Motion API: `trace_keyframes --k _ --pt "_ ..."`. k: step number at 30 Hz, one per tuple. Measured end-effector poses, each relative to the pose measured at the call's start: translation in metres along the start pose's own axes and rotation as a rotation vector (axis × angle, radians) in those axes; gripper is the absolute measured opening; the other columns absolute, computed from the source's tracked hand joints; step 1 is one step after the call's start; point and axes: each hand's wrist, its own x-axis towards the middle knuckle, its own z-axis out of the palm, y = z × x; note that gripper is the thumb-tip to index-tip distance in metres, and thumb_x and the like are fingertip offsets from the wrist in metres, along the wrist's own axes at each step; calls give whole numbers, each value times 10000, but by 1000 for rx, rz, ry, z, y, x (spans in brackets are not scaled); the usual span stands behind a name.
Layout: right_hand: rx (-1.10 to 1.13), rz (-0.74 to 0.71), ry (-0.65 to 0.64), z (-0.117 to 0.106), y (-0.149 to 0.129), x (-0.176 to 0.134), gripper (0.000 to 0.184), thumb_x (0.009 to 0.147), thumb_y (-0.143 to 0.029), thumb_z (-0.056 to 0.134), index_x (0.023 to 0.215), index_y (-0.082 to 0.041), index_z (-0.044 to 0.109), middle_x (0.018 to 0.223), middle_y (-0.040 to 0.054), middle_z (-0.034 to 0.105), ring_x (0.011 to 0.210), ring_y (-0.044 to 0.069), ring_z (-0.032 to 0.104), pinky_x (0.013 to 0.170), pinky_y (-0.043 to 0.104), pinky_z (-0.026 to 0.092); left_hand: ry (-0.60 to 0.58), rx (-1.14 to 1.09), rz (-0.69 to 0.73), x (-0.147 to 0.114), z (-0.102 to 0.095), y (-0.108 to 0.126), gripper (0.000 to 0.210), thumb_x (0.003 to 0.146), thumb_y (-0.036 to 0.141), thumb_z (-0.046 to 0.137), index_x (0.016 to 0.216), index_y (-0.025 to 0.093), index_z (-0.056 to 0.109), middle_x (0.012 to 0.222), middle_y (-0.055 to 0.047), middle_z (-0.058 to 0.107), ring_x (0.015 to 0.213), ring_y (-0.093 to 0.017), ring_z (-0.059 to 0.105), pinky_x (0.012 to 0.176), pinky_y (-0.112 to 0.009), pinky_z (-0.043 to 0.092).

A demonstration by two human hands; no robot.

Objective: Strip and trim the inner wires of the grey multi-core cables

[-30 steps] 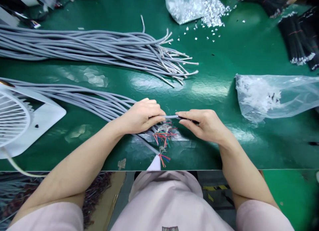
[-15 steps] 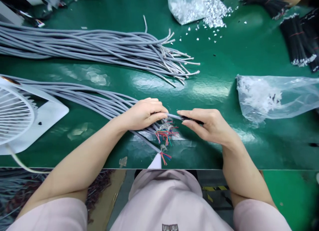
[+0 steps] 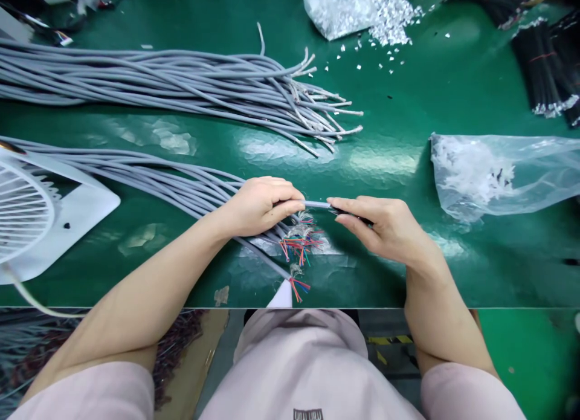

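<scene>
In the head view, the grip of our left hand [image 3: 264, 206] pinches a grey cable [image 3: 316, 204] between thumb and fingers, holding it out level above the table [image 3: 385, 115]. The grip of our right hand [image 3: 388, 226] is closed on a dark item [image 3: 356, 216] at that cable's end, its fingertips slightly parted; our fingers hide most of its shape. Coloured wires [image 3: 296, 243] splay just below. Our left hand covers part of the lower bundle [image 3: 176, 181]; beyond lies an upper bundle [image 3: 158, 78]. A clear bag [image 3: 471, 172] lies right, a white fan [image 3: 93, 205] left.
</scene>
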Motion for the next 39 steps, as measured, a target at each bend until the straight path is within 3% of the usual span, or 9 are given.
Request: trace_keyframes --k 15,23,32,39 --pt "45 30 -8 5 -2 5 312 935 -307 509 1184 -200 664 1100 30 719 932 195 693 757 272 513 27 77 89 -4 2 -1 299 957 333 441 885 158 672 698 -18 640 646 -124 554 644 -253 376" --pt "-14 19 -1 9 -4 9 308 927 -314 517 1162 -200 679 1020 40 740 844 191 698 688 263 492 39 89 118 -5 1 -1 288 956 331 442 873 163 661 676 -19 623 648 -136 532 641 -269 351" --pt "113 -134 25 11 6 11 282 913 -309 545 1096 -158 698 945 62 742 764 156 674 652 245 453 -18 9 114 -6 -4 -2 285 958 335 439 881 168 657 714 -18 647 663 -135 531 674 -274 361" --pt "150 -171 39 12 8 12 240 916 -291 542 1036 -161 703 861 50 729 701 131 643 624 233 428 -20 2 114 -5 -7 -2 277 953 325 447 876 164 659 704 -16 642 649 -132 527 665 -271 362"
